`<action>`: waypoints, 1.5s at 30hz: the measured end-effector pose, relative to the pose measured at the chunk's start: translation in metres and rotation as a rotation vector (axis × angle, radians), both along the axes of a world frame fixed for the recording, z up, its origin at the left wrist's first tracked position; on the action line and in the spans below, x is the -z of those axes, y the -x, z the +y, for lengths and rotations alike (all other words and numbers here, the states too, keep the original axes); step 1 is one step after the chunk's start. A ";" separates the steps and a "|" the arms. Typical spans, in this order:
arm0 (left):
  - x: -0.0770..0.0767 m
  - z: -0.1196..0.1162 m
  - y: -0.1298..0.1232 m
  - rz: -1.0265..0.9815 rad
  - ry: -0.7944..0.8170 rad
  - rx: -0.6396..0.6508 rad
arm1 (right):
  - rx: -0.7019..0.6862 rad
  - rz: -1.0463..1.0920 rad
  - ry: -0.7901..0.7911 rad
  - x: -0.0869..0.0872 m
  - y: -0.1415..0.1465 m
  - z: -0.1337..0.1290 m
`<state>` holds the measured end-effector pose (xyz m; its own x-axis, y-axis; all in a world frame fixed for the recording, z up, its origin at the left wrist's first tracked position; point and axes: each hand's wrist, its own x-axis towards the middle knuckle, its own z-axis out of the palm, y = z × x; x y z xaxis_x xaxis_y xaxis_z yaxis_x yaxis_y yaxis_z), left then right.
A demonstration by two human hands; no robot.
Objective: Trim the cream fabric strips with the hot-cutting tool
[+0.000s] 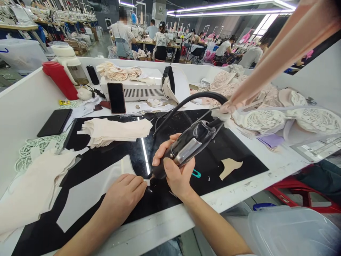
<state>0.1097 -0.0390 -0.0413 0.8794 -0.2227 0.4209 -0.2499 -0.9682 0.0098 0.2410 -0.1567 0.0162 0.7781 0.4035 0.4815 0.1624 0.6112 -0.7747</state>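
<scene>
Black mat (226,149); tool (188,147) in right hand (179,176)

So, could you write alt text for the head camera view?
A person's right hand grips a black handheld tool over a glossy black work surface, while the left hand rests on pale fabric. Cream fabric stacks lie nearby; other people sit in the background.
</scene>
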 end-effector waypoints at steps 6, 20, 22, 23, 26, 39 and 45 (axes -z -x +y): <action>0.001 -0.001 0.001 0.004 -0.004 -0.013 | 0.007 -0.010 0.030 0.002 0.001 0.001; -0.001 -0.002 0.000 -0.019 -0.009 -0.003 | 0.019 -0.002 0.040 0.001 0.003 0.002; -0.001 -0.002 0.001 -0.016 -0.008 -0.001 | 0.049 0.001 0.054 0.001 0.003 0.003; -0.001 -0.002 0.001 -0.018 -0.005 -0.002 | 0.055 0.001 0.056 0.001 0.003 0.002; -0.001 -0.001 0.003 -0.021 0.004 -0.001 | 0.028 0.001 0.027 0.003 0.004 0.000; 0.004 0.006 0.005 0.023 0.064 0.011 | -0.011 0.034 0.004 0.006 0.010 -0.006; 0.003 0.020 0.011 0.024 0.108 0.020 | -0.052 0.014 -0.042 0.010 0.007 -0.012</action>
<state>0.0986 -0.0191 -0.0446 0.8852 -0.1954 0.4221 -0.2680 -0.9560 0.1196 0.2338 -0.1685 0.0063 0.7631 0.4233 0.4883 0.1192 0.6504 -0.7501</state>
